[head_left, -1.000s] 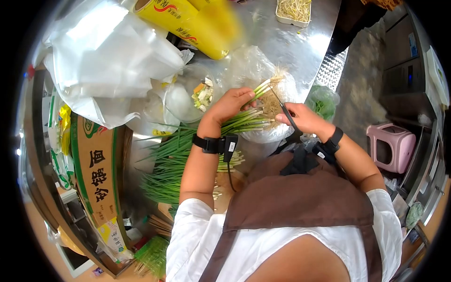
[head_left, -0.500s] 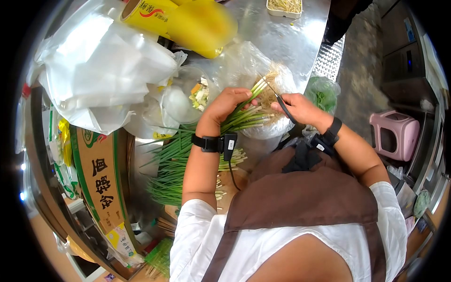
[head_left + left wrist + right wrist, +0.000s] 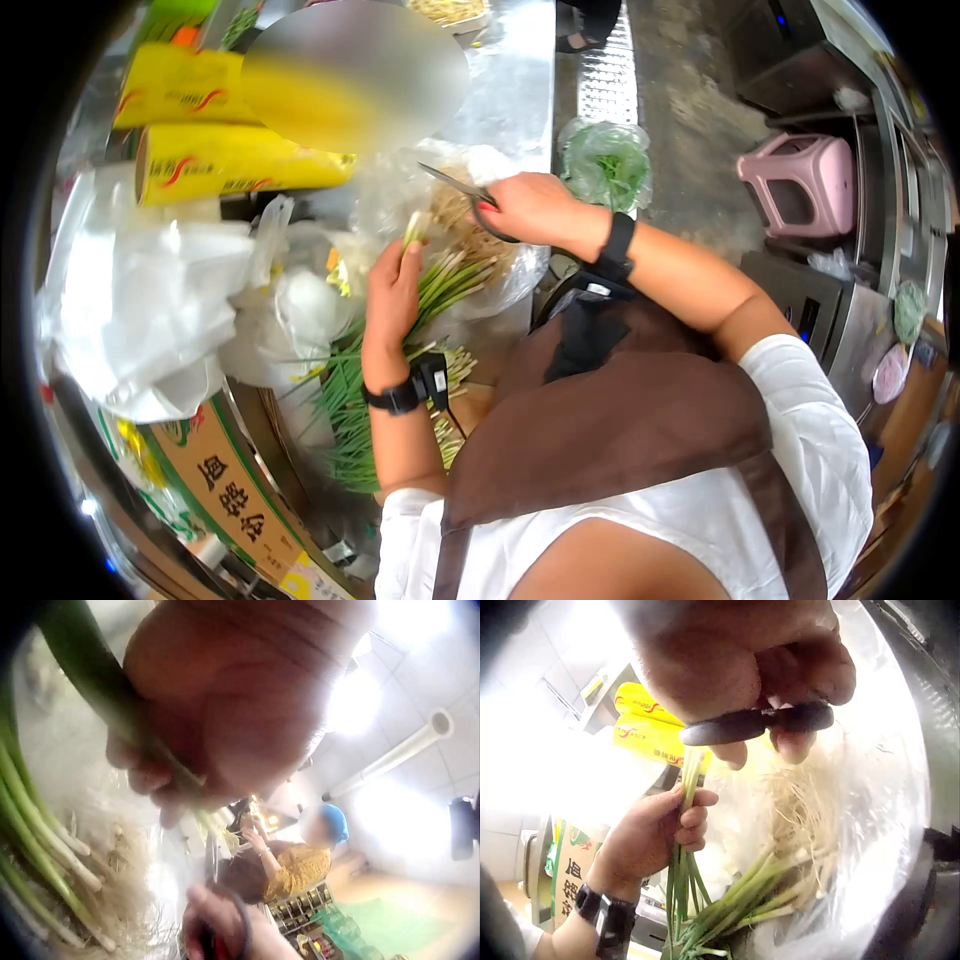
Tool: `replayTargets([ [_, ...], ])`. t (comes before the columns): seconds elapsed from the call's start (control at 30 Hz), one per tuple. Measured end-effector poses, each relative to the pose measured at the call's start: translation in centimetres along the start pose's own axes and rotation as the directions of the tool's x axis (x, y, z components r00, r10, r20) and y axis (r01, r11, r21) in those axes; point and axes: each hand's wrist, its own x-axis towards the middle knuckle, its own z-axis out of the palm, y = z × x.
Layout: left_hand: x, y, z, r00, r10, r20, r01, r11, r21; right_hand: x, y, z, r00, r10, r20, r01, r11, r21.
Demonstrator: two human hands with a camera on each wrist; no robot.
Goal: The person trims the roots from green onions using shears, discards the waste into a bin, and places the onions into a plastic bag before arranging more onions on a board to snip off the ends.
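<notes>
The left hand [image 3: 393, 295] pinches a few green onion stalks [image 3: 414, 228] between thumb and curled fingers, gripping near the pale ends so that these stand free above the hand, probably to keep the fingers clear of a blade. The right hand [image 3: 535, 207] has its fingers curled through the handles of black scissors [image 3: 455, 182], likely for control, the tip pointing past the held ends without touching them. Just beside the left hand, between the two, lie more green onions [image 3: 445, 285], roots [image 3: 475, 225] toward the right hand, perhaps lined up for easy picking. Clear plastic [image 3: 530, 272] lies under the roots on the metal desk [image 3: 515, 85]; yellow rolls [image 3: 235, 160] lie beyond the left hand. Half a second ago, the blades crossed the rooty ends of the held stalks; now they are apart, and those ends show no root tuft.
</notes>
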Motion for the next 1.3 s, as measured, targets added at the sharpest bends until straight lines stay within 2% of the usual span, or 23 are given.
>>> replayTargets([
  [0.07, -1.2, 2.2, 1.2, 0.977, 0.155, -0.146, -0.133, 0.980, 0.148, 0.8, -0.9, -1.3, 0.994, 0.047, -0.100, -0.044, 0.999, 0.029],
  [0.13, -2.0, 3.8, 2.0, 0.983, 0.037, -0.180, 0.011, 0.966, 0.259, 2.4, -1.2, -1.9, 0.983, 0.078, -0.167, -0.067, 0.995, 0.072],
  [0.17, -2.3, 4.3, 2.4, 0.979, -0.020, -0.204, 0.085, 0.946, 0.314, 3.4, -1.0, -2.0, 0.984, 0.027, -0.173, -0.016, 0.998, 0.069],
  [0.27, -2.3, 2.2, 3.8, 0.965, 0.147, -0.215, -0.037, 0.893, 0.448, 6.9, -0.6, -0.3, 0.961, -0.097, -0.258, 0.098, 0.995, -0.010],
  [0.3, -2.5, 2.7, 4.4, 0.970, 0.127, -0.209, -0.025, 0.902, 0.431, 7.2, -0.7, -0.6, 0.947, -0.141, -0.288, 0.132, 0.990, -0.052],
  [0.43, -3.7, 4.1, 6.0, 0.983, 0.092, -0.158, -0.006, 0.880, 0.474, 4.8, 2.6, -1.5, 0.677, -0.206, -0.707, 0.461, 0.867, 0.190],
  [0.47, -4.0, 5.1, 6.3, 0.989, 0.092, -0.118, -0.029, 0.889, 0.457, 3.7, 5.0, -2.2, 0.672, -0.027, -0.740, 0.450, 0.808, 0.379],
  [0.5, -4.4, 6.2, 6.8, 0.993, 0.092, -0.079, -0.048, 0.898, 0.438, 3.5, 9.2, -1.9, 0.725, 0.085, -0.683, 0.364, 0.795, 0.485],
  [0.53, -4.7, 7.4, 7.3, 0.995, 0.092, -0.044, -0.065, 0.907, 0.417, 4.0, 13.7, -1.7, 0.662, 0.105, -0.742, 0.266, 0.893, 0.364],
  [0.57, -5.0, 9.0, 7.8, 0.998, -0.034, 0.047, 0.011, 0.907, 0.420, 4.2, 18.8, -0.9, 0.701, 0.268, -0.661, 0.041, 0.910, 0.413],
  [0.6, -5.1, 10.6, 8.4, 0.977, -0.161, 0.140, 0.086, 0.899, 0.429, 3.9, 23.3, -0.7, 0.698, 0.238, -0.675, -0.112, 0.968, 0.225],
  [0.63, -4.9, 11.6, 9.1, 0.952, -0.134, 0.277, 0.004, 0.906, 0.423, 4.1, 27.4, -0.3, 0.779, 0.317, -0.540, -0.301, 0.946, 0.121],
  [0.73, -2.7, 14.4, 11.2, 0.783, -0.154, 0.603, -0.105, 0.922, 0.372, 6.6, 35.2, 1.9, 0.875, 0.300, -0.380, -0.392, 0.899, -0.192],
  [0.87, -1.0, 15.1, 13.1, 0.649, -0.421, 0.634, 0.123, 0.880, 0.459, 10.7, 42.2, 5.9, 0.943, 0.304, -0.137, -0.334, 0.856, -0.396],
  [0.9, -0.8, 15.2, 13.5, 0.581, -0.502, 0.641, 0.198, 0.851, 0.487, 11.4, 43.8, 7.4, 0.944, 0.321, -0.079, -0.324, 0.850, -0.415],
  [1.0, -0.5, 16.0, 14.9, 0.577, -0.494, 0.650, 0.285, 0.868, 0.407, 10.8, 46.9, 11.4, 0.950, 0.302, 0.083, -0.252, 0.894, -0.370],
  [1.03, -1.0, 15.7, 15.2, 0.617, -0.443, 0.650, 0.233, 0.892, 0.388, 9.7, 47.0, 12.5, 0.934, 0.309, 0.177, -0.243, 0.917, -0.317],
  [1.07, -1.4, 15.6, 15.4, 0.581, -0.483, 0.655, 0.326, 0.875, 0.356, 8.4, 46.9, 13.4, 0.912, 0.309, 0.268, -0.238, 0.934, -0.268],
  [1.13, -1.8, 15.2, 15.9, 0.517, -0.537, 0.666, 0.491, 0.824, 0.283, 3.6, 45.1, 15.0, 0.974, 0.032, 0.223, -0.002, 0.991, -0.133],
  [1.17, -2.2, 15.0, 16.3, 0.493, -0.550, 0.674, 0.520, 0.807, 0.279, 1.2, 44.3, 15.8, 0.981, -0.037, 0.189, 0.044, 0.999, -0.031],
  [1.2, -2.7, 14.6, 16.8, 0.449, -0.587, 0.674, 0.613, 0.751, 0.245, -1.2, 43.4, 16.2, 0.983, -0.103, 0.149, 0.093, 0.993, 0.074],
  [1.27, -3.6, 13.3, 18.2, 0.355, -0.648, 0.674, 0.777, 0.606, 0.174, -4.5, 41.5, 15.3, 0.959, -0.133, 0.251, 0.103, 0.986, 0.129],
  [1.3, -2.8, 12.5, 19.0, 0.136, -0.671, 0.729, 0.867, 0.436, 0.240, -5.7, 40.8, 14.6, 0.951, -0.165, 0.260, 0.137, 0.983, 0.121],
])
